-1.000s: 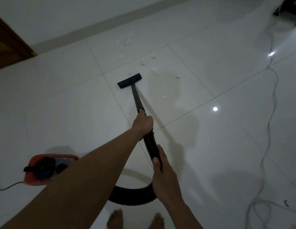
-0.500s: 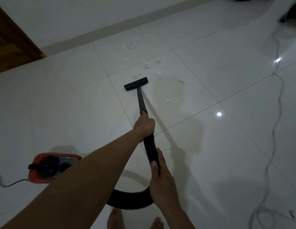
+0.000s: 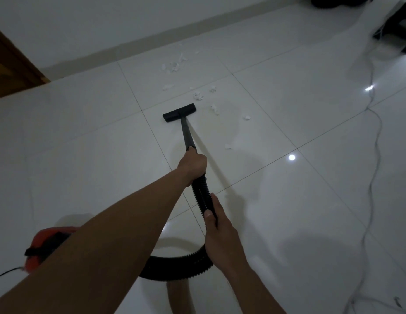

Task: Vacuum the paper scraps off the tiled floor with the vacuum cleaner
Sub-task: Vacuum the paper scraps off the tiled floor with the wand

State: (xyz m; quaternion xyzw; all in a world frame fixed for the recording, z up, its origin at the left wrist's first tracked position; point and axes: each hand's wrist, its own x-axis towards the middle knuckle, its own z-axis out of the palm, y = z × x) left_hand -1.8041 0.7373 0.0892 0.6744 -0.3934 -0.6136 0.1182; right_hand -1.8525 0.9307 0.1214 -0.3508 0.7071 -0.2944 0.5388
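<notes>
Mid-sweep: the left hand is clenched round the wand and the right hand grips the ribbed hose. The nozzle sits flat on the tiled floor, paper scraps lying just beyond and right of it. Next, I'd judge, a push forward over them. The red vacuum cleaner sits behind-left; what its canister holds can't be seen.

The nozzle lies on the floor at centre, its tube running near to the left hand. The right hand is nearer, on the hose, which curves left to the vacuum at near left. Scraps lie right of and beyond the nozzle. A cable runs along the right.
</notes>
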